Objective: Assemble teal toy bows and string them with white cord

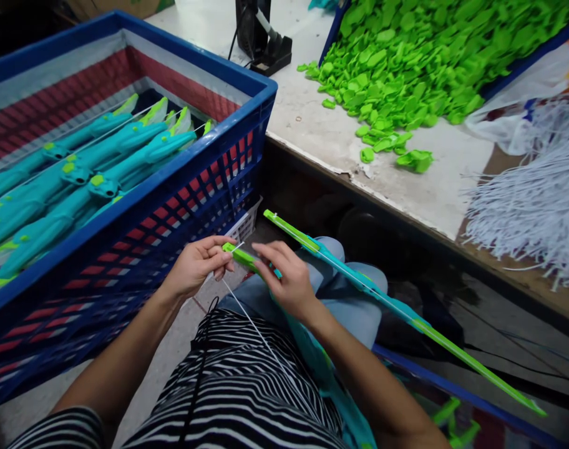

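Observation:
My left hand (203, 265) is closed in a pinch on a white string (254, 325), whose short end sticks out by the green tip (240, 254) of a teal-and-green plastic toy bow. My right hand (287, 277) is closed round the bow just behind that tip. The bow's teal body (312, 346) runs down under my right forearm, partly hidden by it. Across my knees lies a second toy bow (352, 274), strung with white cord from end to end; neither hand touches it.
At the left stands a blue crate (172, 187) with several teal toy bows (78, 168) inside. A worktable (307, 134) ahead carries a heap of green plastic pieces (382, 68), a bundle of white strings (537, 193) and a black stand (272, 53). Another blue crate (420, 368) is low right.

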The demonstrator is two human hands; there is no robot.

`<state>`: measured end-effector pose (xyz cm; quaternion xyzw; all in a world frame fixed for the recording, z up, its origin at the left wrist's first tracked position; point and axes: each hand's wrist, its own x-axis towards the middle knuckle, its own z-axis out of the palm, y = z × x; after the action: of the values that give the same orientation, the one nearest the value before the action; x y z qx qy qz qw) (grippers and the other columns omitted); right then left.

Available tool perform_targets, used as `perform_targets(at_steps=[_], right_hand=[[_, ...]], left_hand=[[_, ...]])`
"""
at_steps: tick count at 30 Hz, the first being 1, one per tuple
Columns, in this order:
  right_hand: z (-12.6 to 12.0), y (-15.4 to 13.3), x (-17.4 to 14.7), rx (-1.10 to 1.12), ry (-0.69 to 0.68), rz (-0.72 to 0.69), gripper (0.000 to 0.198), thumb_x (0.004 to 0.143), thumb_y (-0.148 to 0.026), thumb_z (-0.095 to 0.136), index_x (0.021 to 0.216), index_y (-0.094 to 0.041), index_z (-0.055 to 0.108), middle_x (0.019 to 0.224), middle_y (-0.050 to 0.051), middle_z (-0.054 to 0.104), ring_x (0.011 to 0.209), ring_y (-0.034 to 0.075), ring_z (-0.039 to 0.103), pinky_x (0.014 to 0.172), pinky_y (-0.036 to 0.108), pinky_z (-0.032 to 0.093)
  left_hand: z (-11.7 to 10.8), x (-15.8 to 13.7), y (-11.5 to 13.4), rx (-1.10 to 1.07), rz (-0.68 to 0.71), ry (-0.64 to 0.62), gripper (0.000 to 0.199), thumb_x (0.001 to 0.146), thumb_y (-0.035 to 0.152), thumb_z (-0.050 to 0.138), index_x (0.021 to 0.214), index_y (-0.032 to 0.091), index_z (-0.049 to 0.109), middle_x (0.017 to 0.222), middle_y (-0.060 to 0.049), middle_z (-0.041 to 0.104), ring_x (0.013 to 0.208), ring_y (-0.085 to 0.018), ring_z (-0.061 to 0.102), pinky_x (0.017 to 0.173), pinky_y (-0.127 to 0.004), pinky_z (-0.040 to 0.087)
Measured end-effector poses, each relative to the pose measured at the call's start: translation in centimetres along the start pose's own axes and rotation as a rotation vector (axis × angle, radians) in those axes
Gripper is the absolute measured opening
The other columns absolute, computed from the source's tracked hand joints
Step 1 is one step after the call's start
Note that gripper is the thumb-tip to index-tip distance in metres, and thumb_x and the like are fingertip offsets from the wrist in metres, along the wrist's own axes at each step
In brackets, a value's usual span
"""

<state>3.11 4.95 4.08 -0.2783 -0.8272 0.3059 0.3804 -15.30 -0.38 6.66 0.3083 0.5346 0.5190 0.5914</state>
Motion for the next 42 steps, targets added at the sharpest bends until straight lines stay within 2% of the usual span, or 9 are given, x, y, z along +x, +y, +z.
perform_targets(at_steps=[10, 13, 16, 19, 21, 26, 30, 36, 42], right_hand=[[1.3, 0.1, 4.0, 0.109, -0.024, -0.127, 0.013, 0.085, -0.018, 0.057, 0.072, -0.016, 0.060, 0.071, 0.003, 0.061, 0.069, 0.013, 0.056, 0.064, 0.026, 0.046], [0.2, 0.5, 4.7, 0.020, 0.026, -0.177, 0.015, 0.085, -0.015, 0.055, 0.071, -0.016, 0.060, 0.071, 0.003, 0.060, 0.070, 0.014, 0.055, 0.065, 0.027, 0.045], [-2.6, 2.6, 6.8, -0.061, 0.243, -0.093, 0.015, 0.082, -0.016, 0.058, 0.068, -0.017, 0.059, 0.069, 0.001, 0.059, 0.070, 0.014, 0.054, 0.067, 0.028, 0.044], [-5.3, 4.2, 8.5, -0.066, 0.649, 0.152, 0.012, 0.078, -0.017, 0.061, 0.067, -0.017, 0.059, 0.066, 0.000, 0.056, 0.064, 0.013, 0.053, 0.062, 0.028, 0.043], [-5.4, 3.6, 8.2, -0.036, 0.735, 0.176, 0.010, 0.079, -0.018, 0.061, 0.069, -0.017, 0.059, 0.067, 0.000, 0.056, 0.066, 0.014, 0.055, 0.063, 0.030, 0.045], [0.4, -0.9, 4.1, 0.071, 0.322, -0.192, 0.009, 0.084, -0.014, 0.056, 0.078, -0.020, 0.059, 0.085, 0.004, 0.059, 0.099, 0.019, 0.056, 0.086, 0.038, 0.048], [3.6, -1.5, 3.0, 0.157, 0.312, -0.090, 0.007, 0.086, -0.015, 0.055, 0.082, -0.019, 0.059, 0.092, 0.005, 0.057, 0.091, 0.016, 0.057, 0.080, 0.033, 0.050], [3.1, -1.1, 4.5, 0.214, 0.400, -0.009, 0.008, 0.086, -0.016, 0.055, 0.082, -0.020, 0.061, 0.087, 0.003, 0.056, 0.081, 0.013, 0.057, 0.073, 0.028, 0.051], [2.3, -2.0, 5.3, 0.157, 0.432, -0.009, 0.011, 0.088, -0.016, 0.053, 0.086, -0.020, 0.063, 0.088, 0.004, 0.056, 0.080, 0.013, 0.057, 0.069, 0.027, 0.052]], left_hand=[[0.2, 0.2, 0.0, 0.220, 0.017, 0.053, 0.038, 0.066, 0.039, 0.075, 0.091, 0.014, 0.059, 0.052, 0.003, 0.057, 0.039, -0.009, 0.047, 0.040, -0.019, 0.038], [0.7, 0.3, -0.4, 0.510, 0.203, 0.159, 0.024, 0.072, 0.035, 0.068, 0.084, 0.016, 0.062, 0.067, -0.001, 0.063, 0.057, -0.013, 0.058, 0.049, -0.022, 0.044], [1.2, 0.2, -0.7, 0.719, 0.504, 0.228, 0.009, 0.078, 0.024, 0.060, 0.083, 0.018, 0.064, 0.095, -0.006, 0.066, 0.087, -0.017, 0.061, 0.072, -0.027, 0.048], [1.6, 0.2, -0.9, 0.705, 0.636, 0.086, 0.016, 0.083, 0.018, 0.052, 0.087, 0.018, 0.067, 0.088, -0.006, 0.068, 0.088, -0.017, 0.060, 0.084, -0.031, 0.046], [2.0, 0.5, -0.5, 0.643, 0.572, 0.008, 0.016, 0.082, 0.021, 0.055, 0.084, 0.018, 0.070, 0.084, -0.006, 0.068, 0.087, -0.018, 0.060, 0.083, -0.032, 0.045], [2.7, 2.0, 1.7, 0.187, 0.165, 0.094, 0.029, 0.072, 0.040, 0.067, 0.083, 0.013, 0.070, 0.082, -0.007, 0.069, 0.081, -0.020, 0.062, 0.079, -0.031, 0.047], [2.8, 1.8, 3.9, 0.357, 0.262, 0.273, 0.019, 0.063, 0.029, 0.073, 0.073, 0.014, 0.068, 0.079, -0.004, 0.069, 0.073, -0.015, 0.060, 0.068, -0.023, 0.047], [3.4, 1.2, 4.6, 0.023, 0.124, 0.262, 0.019, 0.064, 0.025, 0.070, 0.073, 0.015, 0.057, 0.062, -0.001, 0.063, 0.044, -0.009, 0.052, 0.035, -0.015, 0.031], [3.5, 1.7, 4.2, -0.186, 0.003, 0.164, 0.030, 0.055, 0.029, 0.081, 0.072, 0.011, 0.065, 0.062, -0.001, 0.062, 0.045, -0.008, 0.054, 0.037, -0.015, 0.041]])
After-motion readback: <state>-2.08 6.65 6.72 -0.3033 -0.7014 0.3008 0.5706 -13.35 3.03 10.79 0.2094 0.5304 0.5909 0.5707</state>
